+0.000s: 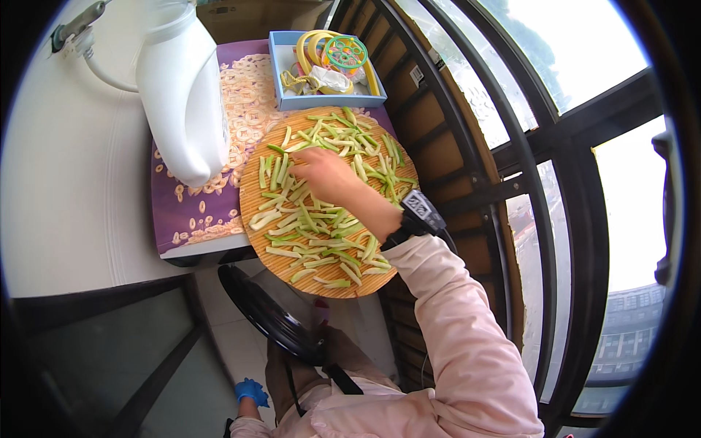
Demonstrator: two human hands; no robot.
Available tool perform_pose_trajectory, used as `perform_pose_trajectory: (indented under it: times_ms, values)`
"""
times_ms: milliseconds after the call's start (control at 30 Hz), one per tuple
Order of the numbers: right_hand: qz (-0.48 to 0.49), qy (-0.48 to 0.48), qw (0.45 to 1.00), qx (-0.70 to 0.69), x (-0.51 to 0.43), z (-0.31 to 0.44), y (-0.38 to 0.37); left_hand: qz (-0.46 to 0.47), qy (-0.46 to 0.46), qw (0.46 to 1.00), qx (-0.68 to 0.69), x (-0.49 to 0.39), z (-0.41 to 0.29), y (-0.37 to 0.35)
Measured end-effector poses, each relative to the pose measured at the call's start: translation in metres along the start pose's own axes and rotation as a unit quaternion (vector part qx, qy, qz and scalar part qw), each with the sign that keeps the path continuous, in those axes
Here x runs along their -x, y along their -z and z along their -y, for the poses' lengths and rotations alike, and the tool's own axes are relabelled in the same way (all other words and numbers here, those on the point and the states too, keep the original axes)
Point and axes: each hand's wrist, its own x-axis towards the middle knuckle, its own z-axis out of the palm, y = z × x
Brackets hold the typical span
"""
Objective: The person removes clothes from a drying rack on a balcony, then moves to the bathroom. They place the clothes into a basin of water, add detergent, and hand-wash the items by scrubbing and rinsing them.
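Note:
A round, ridged, straw-coloured tray (251,202) is spread with many pale green vegetable strips (309,219), some with darker green skin along one side. My bare right hand (326,174) reaches over the tray's upper left part. Its fingertips touch the strips there; whether they pinch one is hidden by the fingers. A black strapped device (419,213) sits on the right wrist, just above a pale pink sleeve. My left hand (252,392), in a blue glove, hangs low at my left side, away from the tray. Its fingers are too small to make out clearly.
A large white plastic jug (178,98) stands left of the tray. Behind the tray, a light blue box (331,102) holds toys and cords. Purple patterned cloth (175,219) covers the table. Black railings (454,109) run close on the right. A glossy black curved object (268,317) is below.

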Motion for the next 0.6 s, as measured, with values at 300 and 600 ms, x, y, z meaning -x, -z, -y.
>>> perform_pose_trajectory:
  times_ms: [300,600]
  values:
    - [0.012,-0.075,0.997,0.033,0.053,0.008,-0.006,-0.013,-0.004,0.999,0.051,0.002,0.005,-0.008]
    - [-0.010,-0.187,0.980,0.066,0.116,0.022,0.014,-0.046,-0.031,0.993,-0.106,-0.003,0.022,-0.004]
